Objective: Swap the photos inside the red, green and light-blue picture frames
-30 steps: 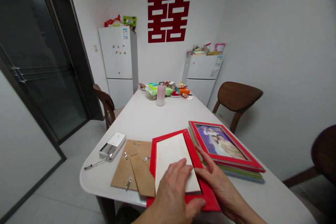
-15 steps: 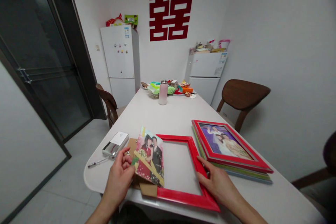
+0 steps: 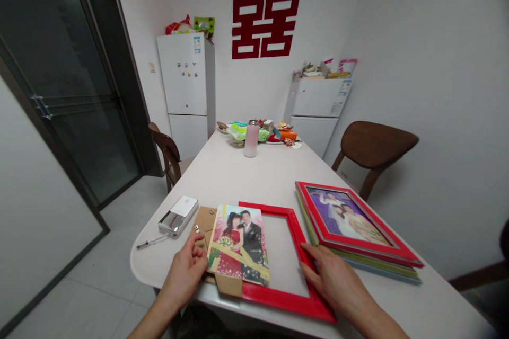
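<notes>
My left hand (image 3: 186,271) pinches the left edge of a colour photo of a couple (image 3: 239,243), picture side up, held low over the left side of an empty red picture frame (image 3: 296,228) lying on the white table (image 3: 246,175). My right hand (image 3: 332,280) rests with fingers spread on the frame's right rail. Under the photo lies the brown cardboard backing (image 3: 204,220) with metal clips.
A stack of framed pictures (image 3: 350,222), red one on top, lies right of the frame. A silver-white device (image 3: 178,214) and a pen (image 3: 149,242) sit at the left edge. A pink bottle (image 3: 251,139) and snacks stand at the far end. Wooden chairs (image 3: 374,148) flank the table.
My left hand lifted the white-backed photo out of the frame, turned it picture side up, and has now lowered it flatter over the frame's left side. My right hand stayed on the frame.
</notes>
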Motion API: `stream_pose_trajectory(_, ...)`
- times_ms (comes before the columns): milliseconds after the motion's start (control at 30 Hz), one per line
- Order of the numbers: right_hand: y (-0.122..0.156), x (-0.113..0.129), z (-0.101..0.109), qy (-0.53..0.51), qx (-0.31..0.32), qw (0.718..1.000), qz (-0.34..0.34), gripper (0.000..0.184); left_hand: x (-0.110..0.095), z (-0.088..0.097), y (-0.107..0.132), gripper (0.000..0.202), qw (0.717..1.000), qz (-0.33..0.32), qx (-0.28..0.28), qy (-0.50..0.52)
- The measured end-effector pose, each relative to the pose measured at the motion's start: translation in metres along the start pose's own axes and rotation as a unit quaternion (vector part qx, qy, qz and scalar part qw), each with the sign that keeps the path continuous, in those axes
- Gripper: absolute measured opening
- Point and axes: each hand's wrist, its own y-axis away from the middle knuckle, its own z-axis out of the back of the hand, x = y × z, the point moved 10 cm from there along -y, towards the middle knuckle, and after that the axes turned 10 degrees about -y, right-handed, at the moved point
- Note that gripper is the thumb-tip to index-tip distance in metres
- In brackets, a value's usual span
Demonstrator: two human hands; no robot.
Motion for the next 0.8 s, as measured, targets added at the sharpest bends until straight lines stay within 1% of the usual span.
stream_pose_trajectory(67, 0.001, 0.007, 0.009, 0.0, -0.035, 0.999, 0.012, 0.038, -0.003, 0.001, 0.001, 0.034, 1.0, -0.011, -0.002, -0.027)
stream_pose_trajectory(133, 0.002, 0.019, 0.015, -0.042, -0.065, 0.996, 0.038, 0.036, -0.009, 0.003, 0.002, 0.034, 0.996, -0.031, -0.009, -0.078)
stream_pose_trajectory(200, 0.001, 0.03, 0.009, -0.136, -0.055, 0.988, 0.048, 0.037, -0.018, 0.006, 0.004, 0.033, 0.988, -0.054, -0.023, -0.14)
stream_pose_trajectory(267, -0.003, 0.036, -0.008, -0.263, -0.016, 0.965, 0.02, 0.042, -0.03, 0.009, 0.007, 0.032, 0.978, -0.082, -0.044, -0.188)
stream_pose_trajectory(300, -0.006, 0.038, -0.019, -0.329, 0.005, 0.944, -0.007, 0.046, -0.038, 0.008, 0.009, 0.032, 0.971, -0.101, -0.055, -0.207)
stream_pose_trajectory(333, -0.008, 0.04, -0.03, -0.395, 0.024, 0.918, -0.036, 0.05, -0.047, 0.006, 0.012, 0.032, 0.964, -0.125, -0.064, -0.224)
stream_pose_trajectory(367, -0.011, 0.044, -0.042, -0.46, 0.045, 0.885, -0.063, 0.053, -0.055, 0.002, 0.016, 0.033, 0.956, -0.152, -0.067, -0.24)
stream_pose_trajectory(433, -0.015, 0.057, -0.062, -0.576, 0.094, 0.806, -0.1, 0.053, -0.07, -0.017, 0.025, 0.04, 0.938, -0.212, -0.044, -0.273)
stream_pose_trajectory(500, -0.018, 0.077, -0.07, -0.662, 0.135, 0.729, -0.108, 0.043, -0.078, -0.043, 0.033, 0.051, 0.916, -0.263, 0.002, -0.304)
stream_pose_trajectory(533, -0.019, 0.085, -0.068, -0.691, 0.144, 0.701, -0.106, 0.038, -0.079, -0.054, 0.036, 0.056, 0.905, -0.282, 0.022, -0.318)
stream_pose_trajectory(567, -0.02, 0.092, -0.063, -0.709, 0.142, 0.683, -0.104, 0.034, -0.08, -0.064, 0.037, 0.06, 0.897, -0.293, 0.038, -0.33)
stream_pose_trajectory(600, -0.021, 0.097, -0.055, -0.719, 0.133, 0.674, -0.101, 0.032, -0.08, -0.07, 0.036, 0.062, 0.892, -0.299, 0.042, -0.337)
stream_pose_trajectory(633, -0.021, 0.102, -0.045, -0.724, 0.122, 0.672, -0.096, 0.033, -0.082, -0.073, 0.035, 0.063, 0.891, -0.303, 0.037, -0.337)
stream_pose_trajectory(700, -0.02, 0.108, -0.025, -0.723, 0.101, 0.678, -0.078, 0.037, -0.091, -0.071, 0.031, 0.06, 0.897, -0.32, 0.012, -0.304)
stream_pose_trajectory(767, -0.018, 0.11, -0.008, -0.72, 0.079, 0.687, -0.06, 0.044, -0.105, -0.06, 0.028, 0.052, 0.919, -0.325, -0.018, -0.224)
stream_pose_trajectory(800, -0.017, 0.106, -0.004, -0.717, 0.063, 0.692, -0.061, 0.047, -0.109, -0.053, 0.024, 0.046, 0.936, -0.306, -0.033, -0.17)
